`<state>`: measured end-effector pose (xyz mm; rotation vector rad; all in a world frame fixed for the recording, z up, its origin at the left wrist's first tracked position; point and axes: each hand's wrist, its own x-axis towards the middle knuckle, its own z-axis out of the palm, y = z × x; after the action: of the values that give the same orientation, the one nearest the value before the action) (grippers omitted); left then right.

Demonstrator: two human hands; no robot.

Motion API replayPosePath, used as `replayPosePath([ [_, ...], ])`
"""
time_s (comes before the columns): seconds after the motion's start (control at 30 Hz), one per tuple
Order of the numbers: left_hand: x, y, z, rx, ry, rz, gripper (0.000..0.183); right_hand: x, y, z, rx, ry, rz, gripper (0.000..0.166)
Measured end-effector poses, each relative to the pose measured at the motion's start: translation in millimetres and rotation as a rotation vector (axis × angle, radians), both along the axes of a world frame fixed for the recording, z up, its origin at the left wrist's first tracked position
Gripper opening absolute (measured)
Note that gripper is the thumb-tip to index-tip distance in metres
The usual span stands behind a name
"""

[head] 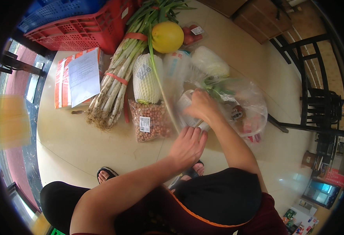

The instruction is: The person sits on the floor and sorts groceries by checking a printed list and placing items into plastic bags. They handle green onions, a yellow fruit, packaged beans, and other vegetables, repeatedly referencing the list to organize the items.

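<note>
My right hand is on a clear-wrapped pale packet, fingers bent over its upper part. Close below, the fingers of my left hand rest against the packet's lower edge, and their tips are partly hidden. A thin clear plastic bag spreads to the right, with green leaves and a small labelled item in or under it. To the left lie a bag of reddish-brown peanuts and a napa cabbage in a white foam net. A long green stalk slants down towards the packet.
Banded leek-like onions, a yellow melon-like fruit, packed tomatoes and another netted vegetable lie on the tiled floor. Further left are an orange-and-white box, a paper sheet and a red crate. Dark chairs stand right.
</note>
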<state>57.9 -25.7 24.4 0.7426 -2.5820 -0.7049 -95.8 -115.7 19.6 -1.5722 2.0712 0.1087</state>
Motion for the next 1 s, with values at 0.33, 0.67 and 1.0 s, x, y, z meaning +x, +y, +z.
replayPosePath([
  [0.33,1.9,4.0,-7.5,-0.001,-0.018,-0.051,0.032,-41.9,27.2,16.8,-0.616,-0.639,-0.533,0.047],
  [0.67,-4.9,1.0,-8.8,0.125,-0.115,-0.107,0.036,-83.5,82.8,152.9,-1.334,-1.091,-0.934,0.037],
  [1.0,-81.7,-40.5,37.0,-0.201,0.300,-0.033,0.076,-199.3,272.9,80.8,-0.646,-1.009,-1.511,0.047],
])
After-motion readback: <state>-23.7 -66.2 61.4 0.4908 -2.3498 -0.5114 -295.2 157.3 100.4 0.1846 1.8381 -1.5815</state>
